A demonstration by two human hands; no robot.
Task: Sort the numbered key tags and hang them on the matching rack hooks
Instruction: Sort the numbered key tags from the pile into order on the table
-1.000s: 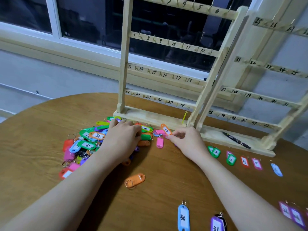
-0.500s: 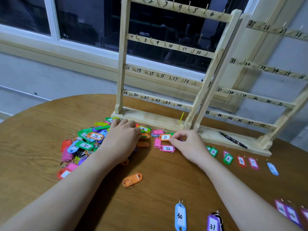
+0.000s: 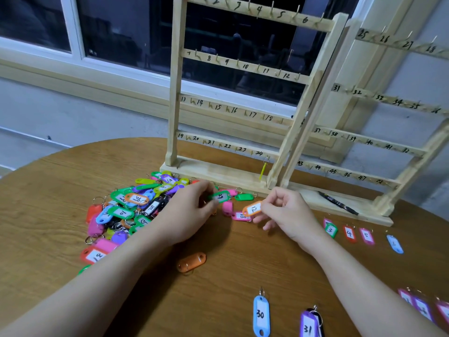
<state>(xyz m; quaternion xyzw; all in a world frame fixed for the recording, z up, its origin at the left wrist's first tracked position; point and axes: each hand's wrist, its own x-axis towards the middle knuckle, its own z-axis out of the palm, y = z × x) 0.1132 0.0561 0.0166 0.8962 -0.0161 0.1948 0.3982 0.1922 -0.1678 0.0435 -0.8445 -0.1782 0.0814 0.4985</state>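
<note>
At the left of the round wooden table (image 3: 60, 190) lies a heap of coloured plastic key tags (image 3: 126, 205). The left hand (image 3: 192, 212) pinches a green tag marked 29 (image 3: 220, 197) at the heap's right edge. Just beside it, the right hand's (image 3: 284, 212) grip pinches an orange tag marked 12 (image 3: 252, 208) above a pink tag (image 3: 240, 216). Behind stands the pale wooden numbered rack (image 3: 243, 108). To the right, tags 3 (image 3: 331, 230), 4 (image 3: 349, 233) and 5 (image 3: 366, 235) lie in a row.

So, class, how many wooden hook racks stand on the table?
2: the left rack, numbered up to 24, behind the tag pile; the right rack, starting at 25, beside it.
</note>
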